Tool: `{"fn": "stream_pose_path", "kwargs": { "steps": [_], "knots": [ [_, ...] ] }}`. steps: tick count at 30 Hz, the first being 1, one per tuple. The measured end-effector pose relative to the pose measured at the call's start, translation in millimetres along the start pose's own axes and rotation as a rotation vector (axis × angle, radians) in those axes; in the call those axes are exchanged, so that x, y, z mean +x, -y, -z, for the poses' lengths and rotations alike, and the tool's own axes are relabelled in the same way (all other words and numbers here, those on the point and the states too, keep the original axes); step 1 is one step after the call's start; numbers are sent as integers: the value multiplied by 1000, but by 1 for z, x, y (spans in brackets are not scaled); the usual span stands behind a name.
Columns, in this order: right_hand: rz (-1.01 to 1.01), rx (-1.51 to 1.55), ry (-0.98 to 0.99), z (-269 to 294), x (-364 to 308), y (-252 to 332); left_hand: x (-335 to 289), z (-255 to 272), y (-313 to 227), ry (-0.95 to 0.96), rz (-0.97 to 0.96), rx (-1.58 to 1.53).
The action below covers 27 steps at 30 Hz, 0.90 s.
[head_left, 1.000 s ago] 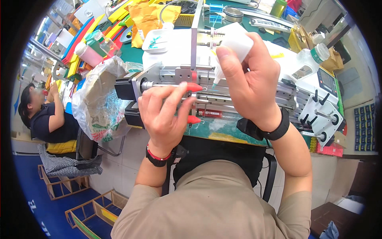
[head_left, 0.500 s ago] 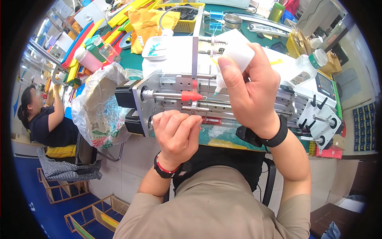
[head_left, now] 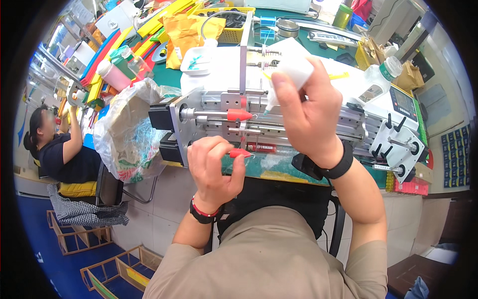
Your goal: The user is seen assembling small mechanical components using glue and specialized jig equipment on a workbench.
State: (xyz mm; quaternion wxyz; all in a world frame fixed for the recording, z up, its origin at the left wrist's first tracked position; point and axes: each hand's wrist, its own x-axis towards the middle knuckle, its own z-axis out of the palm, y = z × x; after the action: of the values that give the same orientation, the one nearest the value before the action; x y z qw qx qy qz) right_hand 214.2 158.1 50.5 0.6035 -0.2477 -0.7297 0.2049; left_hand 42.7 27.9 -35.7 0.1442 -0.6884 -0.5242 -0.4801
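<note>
My right hand (head_left: 316, 112) is wrapped round a white squeeze bottle (head_left: 295, 64), tilted so its narrow tip points down. That tip is close to a small metal hook at the point of the upper red cone (head_left: 239, 115), which sits on a metal shaft; whether they touch I cannot tell. My left hand (head_left: 211, 172) is at the near side of the machine, thumb and forefinger apart around a lower red cone (head_left: 239, 153) that also carries a small hook. The fingers partly cover this cone. Both cones belong to a metal machine with rails (head_left: 313, 128).
A plastic-lined bin with blue strands (head_left: 132, 144) stands left of the machine. Behind are a white tray (head_left: 196, 61), a yellow basket (head_left: 230, 35) and a yellow envelope (head_left: 185, 37). A white jar (head_left: 378, 79) stands right; a co-worker (head_left: 67, 149) sits far left.
My left thumb and forefinger have parted from a pinch, uncovering the lower red cone. My right hand and the bottle have shifted slightly left and down, toward the upper cone's hook.
</note>
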Motion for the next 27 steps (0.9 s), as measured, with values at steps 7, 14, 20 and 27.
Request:
{"fn": "stream_pose_path", "kwargs": {
  "steps": [7, 14, 20, 27],
  "knots": [
    [-45, 15, 17, 25, -40, 9, -1, 10, -10, 94, 60, 48],
    [-158, 68, 98, 9, -77, 6, -9, 12, -11, 96, 113, -77],
    [-142, 118, 114, 0, -76, 6, -35, 14, -9, 67, 209, -48],
    [-108, 69, 91, -2, -78, 5, -56, 3, -26, 39, 222, -164]
  ]
}}
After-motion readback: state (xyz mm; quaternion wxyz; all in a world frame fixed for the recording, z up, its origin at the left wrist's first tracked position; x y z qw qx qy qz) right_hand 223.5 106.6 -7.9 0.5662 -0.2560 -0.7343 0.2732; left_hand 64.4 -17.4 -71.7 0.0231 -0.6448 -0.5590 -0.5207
